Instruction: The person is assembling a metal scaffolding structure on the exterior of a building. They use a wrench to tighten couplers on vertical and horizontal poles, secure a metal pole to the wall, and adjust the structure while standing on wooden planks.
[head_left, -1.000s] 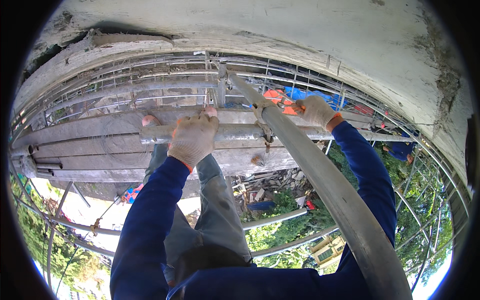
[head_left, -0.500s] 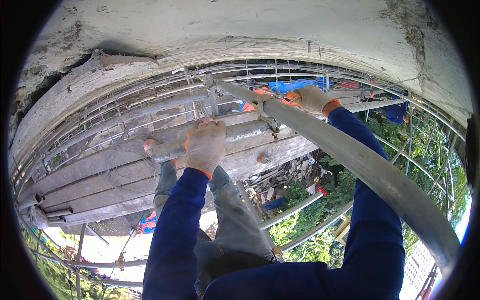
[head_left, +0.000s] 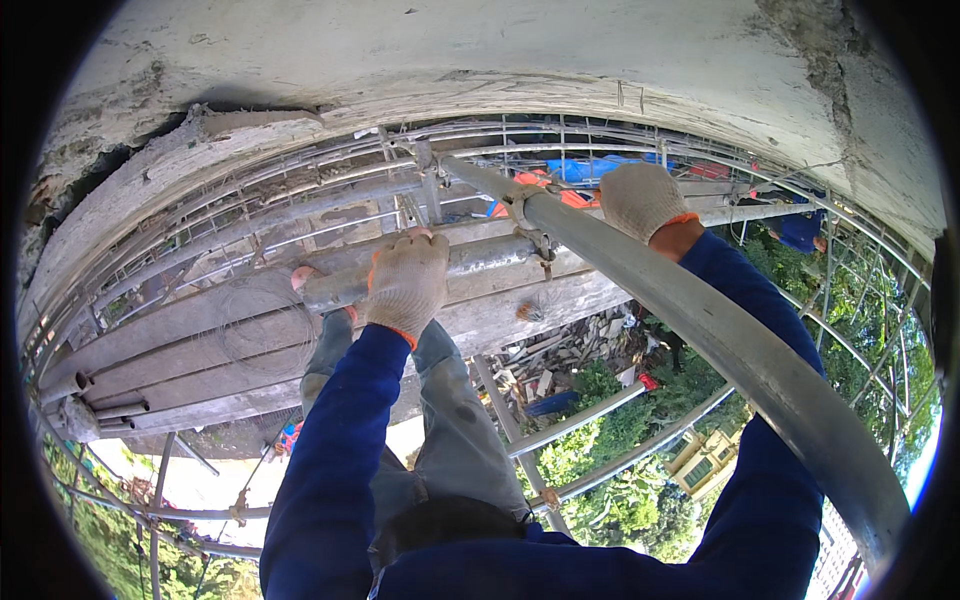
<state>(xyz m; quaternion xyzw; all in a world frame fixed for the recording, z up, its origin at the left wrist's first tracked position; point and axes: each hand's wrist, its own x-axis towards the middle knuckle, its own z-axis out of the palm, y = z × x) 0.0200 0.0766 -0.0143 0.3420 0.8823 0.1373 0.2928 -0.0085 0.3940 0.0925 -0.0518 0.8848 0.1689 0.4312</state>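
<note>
My left hand (head_left: 408,275), in a pale knit glove with an orange cuff, is closed round a short horizontal steel scaffold tube (head_left: 490,255). A rusty coupler (head_left: 535,235) joins that tube to a long grey scaffold tube (head_left: 700,300), which slants across the view to the lower right. On the far side of the long tube is my right hand (head_left: 645,200), gloved alike. Its back faces me and its fingers curl away out of sight, so anything in them is hidden. Another horizontal tube (head_left: 760,211) runs out beside it.
Below lie scaffold planks (head_left: 220,350) with a coil of thin wire (head_left: 265,320) on them. A cracked concrete surface (head_left: 480,50) spans the top. Rubble (head_left: 575,350) and trees show far down through gaps. A person in blue (head_left: 800,232) is at the far right.
My right hand has moved slightly right and turned, so its back now faces me and the orange edging by its fingers is hidden. The left hand keeps its grip on the tube.
</note>
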